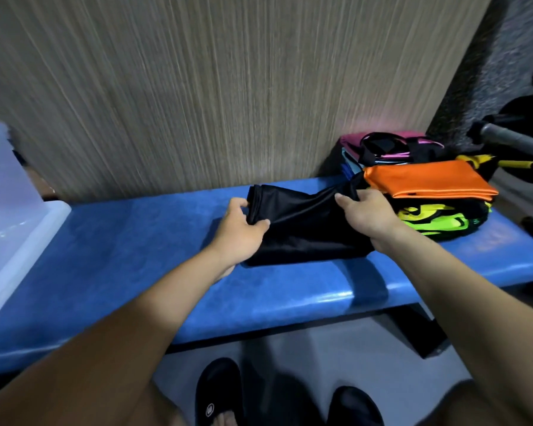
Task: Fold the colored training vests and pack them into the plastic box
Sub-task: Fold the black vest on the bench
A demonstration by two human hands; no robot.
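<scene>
On the bench (136, 241), both hands' grips pinch the black vest (302, 229), box (10, 192) cropped.

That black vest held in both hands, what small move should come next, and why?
Probably bring the lifted far edge toward the body and lay it flat. The left hand and right hand pinch the shiny black fabric vest, only part folded on the blue padded bench.
</scene>
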